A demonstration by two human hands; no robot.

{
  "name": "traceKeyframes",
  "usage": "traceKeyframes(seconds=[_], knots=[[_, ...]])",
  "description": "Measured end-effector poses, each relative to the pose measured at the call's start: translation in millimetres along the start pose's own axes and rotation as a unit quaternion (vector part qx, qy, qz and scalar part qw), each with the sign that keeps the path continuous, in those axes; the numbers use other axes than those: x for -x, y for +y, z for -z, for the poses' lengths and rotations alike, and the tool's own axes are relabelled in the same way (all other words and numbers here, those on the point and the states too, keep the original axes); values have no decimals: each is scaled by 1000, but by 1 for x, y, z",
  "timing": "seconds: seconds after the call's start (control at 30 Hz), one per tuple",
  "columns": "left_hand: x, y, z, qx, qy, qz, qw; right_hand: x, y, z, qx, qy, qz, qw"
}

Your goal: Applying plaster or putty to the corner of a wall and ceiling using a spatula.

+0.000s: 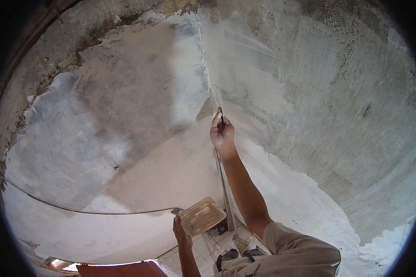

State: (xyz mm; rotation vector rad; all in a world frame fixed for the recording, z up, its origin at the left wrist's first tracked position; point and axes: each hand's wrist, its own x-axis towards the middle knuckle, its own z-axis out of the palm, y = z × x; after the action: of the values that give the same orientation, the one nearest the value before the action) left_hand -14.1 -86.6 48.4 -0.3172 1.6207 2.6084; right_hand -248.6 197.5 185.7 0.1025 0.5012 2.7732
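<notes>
My right hand [222,135] is raised to the corner seam of the plastered surface [189,74], its fingers closed on a dark-handled tool [220,113] whose blade is hard to make out. Pale, smeared filler runs along the seam above it. Lower down, my left hand [182,231] grips the near side of a rectangular, beige plastic tray [203,214], stained and tilted, with some residue in it.
Rough grey concrete [337,92] spreads to the right. A vertical pipe [220,171] runs down the corner, and a cable [92,211] crosses the lower left wall. Below are floor tiles [204,253], my feet and a reddish-brown panel [115,270].
</notes>
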Motion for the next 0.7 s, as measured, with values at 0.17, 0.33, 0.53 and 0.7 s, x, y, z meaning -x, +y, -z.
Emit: traceKeyframes(seconds=[0.17,0.33,0.53,0.7], knots=[[3,9,7,0,38,4,999,-55,17,12,-3,31,34,999],[-4,-4,7,-14,17,9,1000,-73,6,6,-12,65,61,996],[-15,-14,1,-16,20,41,999,-37,-25,-15,-101,38,24,994],[-23,-20,-9,2,-28,44,999,51,-78,-28,-186,-83,-35,978]])
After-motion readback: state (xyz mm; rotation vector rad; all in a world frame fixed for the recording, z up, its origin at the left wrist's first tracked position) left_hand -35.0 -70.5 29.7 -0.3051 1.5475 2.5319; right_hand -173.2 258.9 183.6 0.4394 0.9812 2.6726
